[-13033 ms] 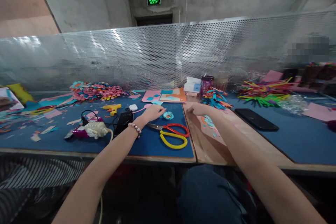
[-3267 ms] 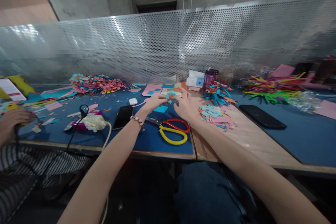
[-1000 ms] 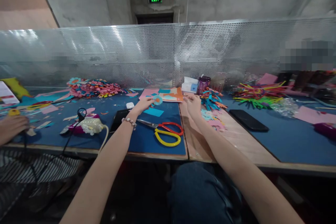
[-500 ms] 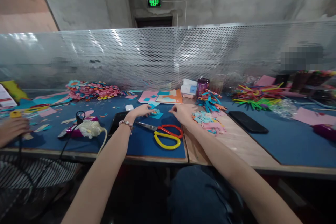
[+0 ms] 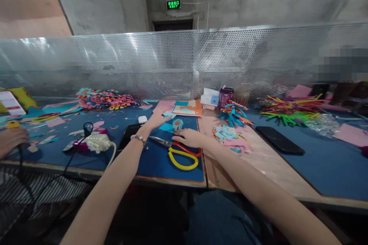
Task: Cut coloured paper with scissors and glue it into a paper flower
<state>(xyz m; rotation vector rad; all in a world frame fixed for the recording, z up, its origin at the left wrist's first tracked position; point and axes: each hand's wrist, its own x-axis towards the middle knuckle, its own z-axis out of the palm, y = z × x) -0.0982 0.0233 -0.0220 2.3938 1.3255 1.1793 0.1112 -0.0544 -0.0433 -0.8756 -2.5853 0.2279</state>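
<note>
My left hand [image 5: 157, 118] reaches over the blue mat to the stacked coloured sheets [image 5: 188, 110], its fingers stretched out beside a small light-blue piece [image 5: 170, 115]. My right hand [image 5: 187, 137] is closed, with its fingertips on a small blue paper or foam flower [image 5: 177, 123] that has an orange centre. A blue square sheet [image 5: 166, 127] lies between the hands. Just below my right hand, scissors [image 5: 184, 160] with one red and one yellow handle rest on the mat, blades pointing left; the hand partly covers the red handle.
Small cut pieces [image 5: 230, 138] and blue-orange strips [image 5: 235, 114] lie right of my hand. A black phone [image 5: 278, 139] is farther right. Left are a glue gun [image 5: 96, 140] with a cord, a heap of flowers [image 5: 106, 99] and another person's hand [image 5: 13, 139]. A perforated metal screen [image 5: 172, 65] stands behind.
My left hand has moved away from the flower, forward to the sheets. My right hand has come left and nearer, over the scissors, and now has the flower at its fingertips.
</note>
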